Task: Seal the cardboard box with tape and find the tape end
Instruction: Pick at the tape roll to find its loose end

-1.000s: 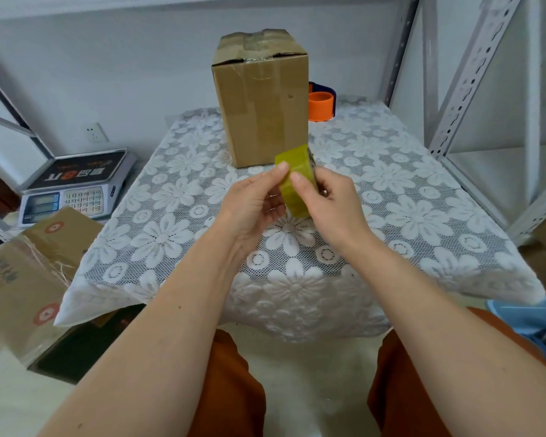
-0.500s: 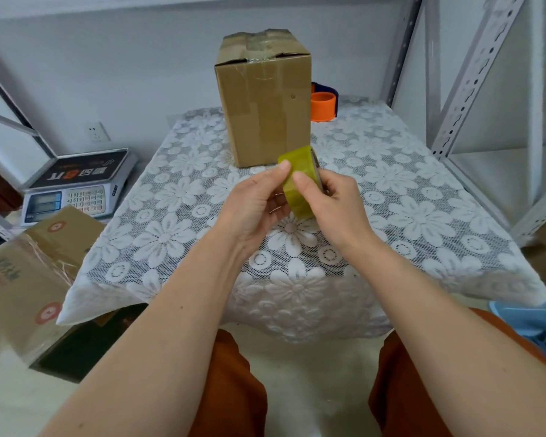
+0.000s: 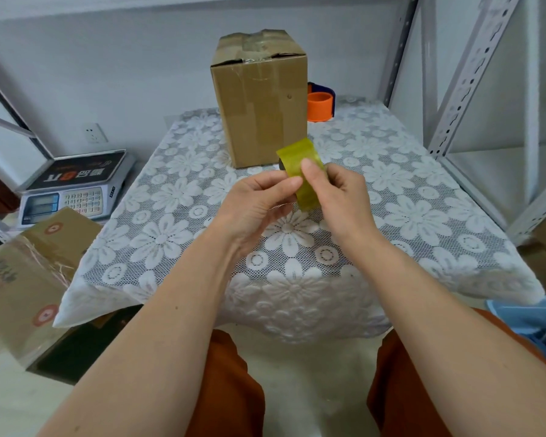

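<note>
The tape roll has been turned slightly in the hands since the earlier frame, and the right thumb now lies higher across its outer face; the hands are otherwise held at the same spot. The roll – yellowish, translucent – is held in the air above the table's middle, just in front of the cardboard box. The left hand is curled, thumb and forefinger pinched at the roll's left edge. The right hand is clamped on the roll from the right, thumb pressed on the tape surface. No loose tape end can be made out.

The box stands upright near the far edge of the lace tablecloth, top flaps taped but puckered at the front. An orange tape dispenser is seen just behind the box's right side. Open cloth is left to both sides of the hands and toward the near edge. A weighing scale and another carton sit off the table's left – metal shelving uprights bound the right.
</note>
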{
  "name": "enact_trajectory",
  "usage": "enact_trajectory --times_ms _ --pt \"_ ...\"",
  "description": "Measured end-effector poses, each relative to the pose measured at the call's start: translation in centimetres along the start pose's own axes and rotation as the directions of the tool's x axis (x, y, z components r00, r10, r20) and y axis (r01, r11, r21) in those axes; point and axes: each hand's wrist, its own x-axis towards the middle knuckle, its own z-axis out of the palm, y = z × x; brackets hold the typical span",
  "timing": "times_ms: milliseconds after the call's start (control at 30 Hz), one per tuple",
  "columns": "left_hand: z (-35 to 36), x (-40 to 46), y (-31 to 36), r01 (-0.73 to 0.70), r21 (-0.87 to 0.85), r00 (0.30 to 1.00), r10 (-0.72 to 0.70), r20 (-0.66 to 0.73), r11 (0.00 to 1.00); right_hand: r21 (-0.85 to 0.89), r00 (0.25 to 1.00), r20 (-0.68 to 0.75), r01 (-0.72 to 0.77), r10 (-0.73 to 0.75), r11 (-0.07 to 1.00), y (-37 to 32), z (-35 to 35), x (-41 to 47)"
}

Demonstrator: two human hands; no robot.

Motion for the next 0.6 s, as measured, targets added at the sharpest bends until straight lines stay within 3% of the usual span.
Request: enact_trajectory --times_ms 267,400,600 --pt "0.05 -0.30 -0.17 -0.032 0.161 0.999 0.033 -0.002 0.986 0.016 0.999 0.031 -0.022 0.022 1.000 -0.08 -0.06 -0.05" --pt "0.32 -0.11 -0.26 0.014 0.010 0.999 -0.013 -0.052 1.000 -0.048 0.999 0.029 -0.028 0.029 0.998 -0.12 -0.03 0.05" --pt "0.32 0.26 -0.35 0.040 -0.099 0.992 -0.052 -0.118 0.994 -0.171 0.990 0.141 0.022 0.002 0.985 -0.21 0.12 -0.13"
